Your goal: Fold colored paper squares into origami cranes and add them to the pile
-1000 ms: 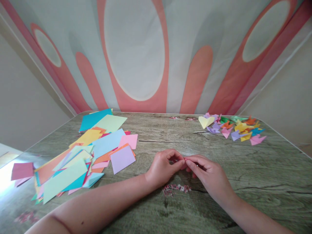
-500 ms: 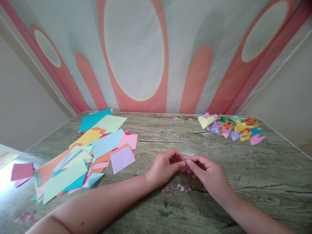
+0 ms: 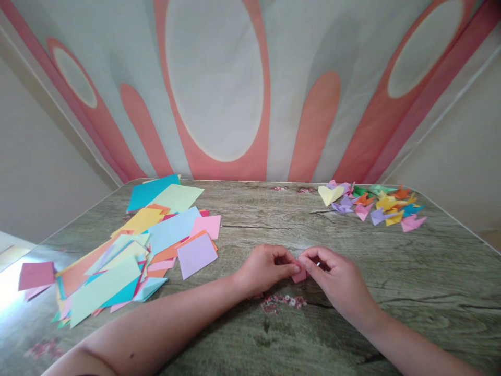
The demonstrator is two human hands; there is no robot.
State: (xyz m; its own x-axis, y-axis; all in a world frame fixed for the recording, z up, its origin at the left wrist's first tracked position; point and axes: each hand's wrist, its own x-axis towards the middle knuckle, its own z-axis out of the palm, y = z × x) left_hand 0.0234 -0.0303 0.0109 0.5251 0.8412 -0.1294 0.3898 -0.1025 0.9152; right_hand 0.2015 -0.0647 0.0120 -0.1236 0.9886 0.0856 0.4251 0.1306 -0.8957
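A small folded piece of pink paper [image 3: 299, 276] is pinched between both hands, low over the wood-grain table [image 3: 250, 219]. My left hand [image 3: 270, 266] is closed on its left side, thumb and forefinger together. From the right, my right hand [image 3: 331, 271] pinches its upper edge, fingertips nearly touching those of the left. The fingers cover much of the paper, so its full fold cannot be made out.
Loose sheets of coloured paper [image 3: 105, 284] lie in an overlapping pile at the left, a lilac square [image 3: 198, 256] nearest the hands. Several folded paper figures [image 3: 385, 202] and a pale yellow paper heart [image 3: 331, 195] sit at the far right. Behind stands a patterned backdrop [image 3: 289, 130].
Both hands have shifted slightly down and tilted, so more of the pink paper now shows below the fingertips. The sheets and folded figures stay where they were.
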